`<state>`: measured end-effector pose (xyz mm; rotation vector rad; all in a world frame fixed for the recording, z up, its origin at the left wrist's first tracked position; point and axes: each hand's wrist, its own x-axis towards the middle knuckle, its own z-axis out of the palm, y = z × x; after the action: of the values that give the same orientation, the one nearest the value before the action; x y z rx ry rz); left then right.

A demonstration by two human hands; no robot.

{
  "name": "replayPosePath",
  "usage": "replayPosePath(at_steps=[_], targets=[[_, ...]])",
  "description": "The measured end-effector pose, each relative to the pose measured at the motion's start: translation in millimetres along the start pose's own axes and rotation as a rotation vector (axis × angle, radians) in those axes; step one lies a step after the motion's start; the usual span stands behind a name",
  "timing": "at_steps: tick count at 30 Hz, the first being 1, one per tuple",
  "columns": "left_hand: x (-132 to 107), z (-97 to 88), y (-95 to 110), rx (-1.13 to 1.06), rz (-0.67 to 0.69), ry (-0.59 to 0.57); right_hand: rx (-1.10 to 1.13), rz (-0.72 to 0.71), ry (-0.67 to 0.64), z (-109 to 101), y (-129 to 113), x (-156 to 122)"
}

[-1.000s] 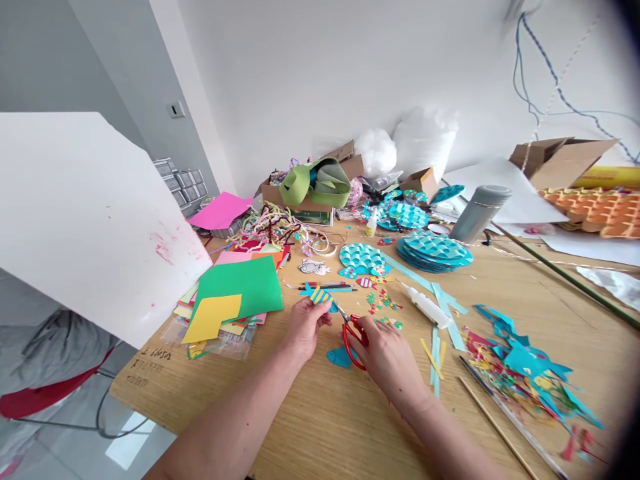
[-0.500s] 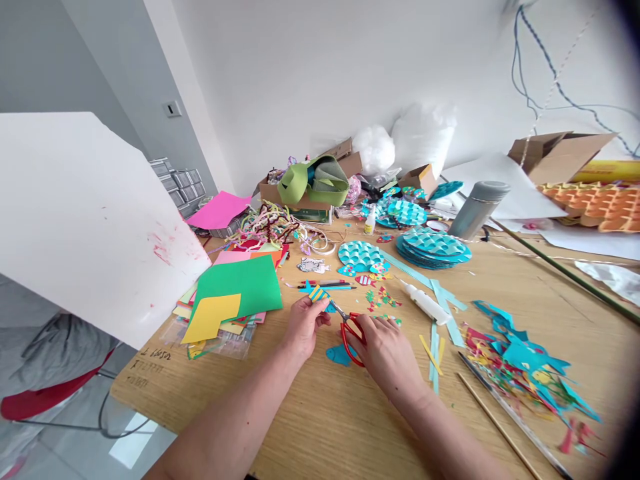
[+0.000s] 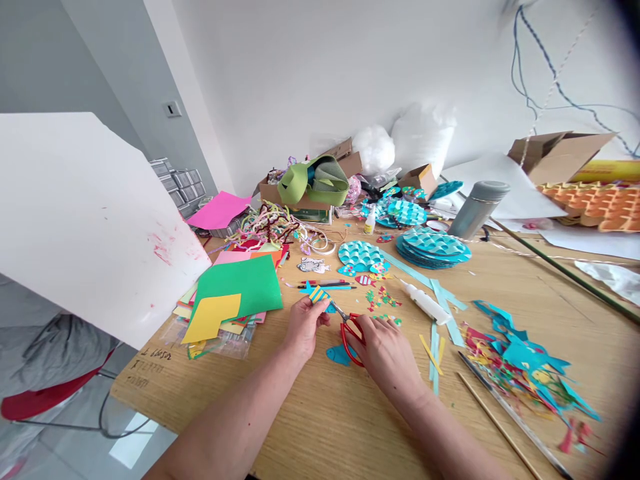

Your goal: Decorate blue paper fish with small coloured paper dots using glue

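My left hand (image 3: 305, 325) pinches a small paper fish (image 3: 318, 295) with blue and yellow stripes, just above the wooden table (image 3: 350, 413). My right hand (image 3: 385, 353) grips red-handled scissors (image 3: 350, 333), their blades pointing up-left at the fish's edge. A plain blue paper fish (image 3: 339, 355) lies on the table under the scissors. Small coloured fish cut-outs (image 3: 380, 299) are scattered just beyond my hands.
Green and yellow paper sheets (image 3: 235, 293) lie to the left beside a big white board (image 3: 85, 220). A glue bottle (image 3: 425, 303), blue strips, paper scraps (image 3: 525, 367), a ruler and stick sit right. Blue scale discs (image 3: 433, 247), a grey flask (image 3: 477, 208) and boxes stand behind.
Both hands and the scissors have shifted very slightly toward the table's far side; the grip on the fish and on the scissors is the same.
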<state>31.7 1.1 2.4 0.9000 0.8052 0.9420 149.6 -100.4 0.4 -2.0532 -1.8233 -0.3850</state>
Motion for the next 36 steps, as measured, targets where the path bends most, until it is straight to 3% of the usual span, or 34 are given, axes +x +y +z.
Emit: replayPosePath(at_steps=[36], targets=[[0.5,0.1,-3.5,0.016,0.031,0.022,-0.047,0.015,-0.023,-2.0,-1.1,-0.7]])
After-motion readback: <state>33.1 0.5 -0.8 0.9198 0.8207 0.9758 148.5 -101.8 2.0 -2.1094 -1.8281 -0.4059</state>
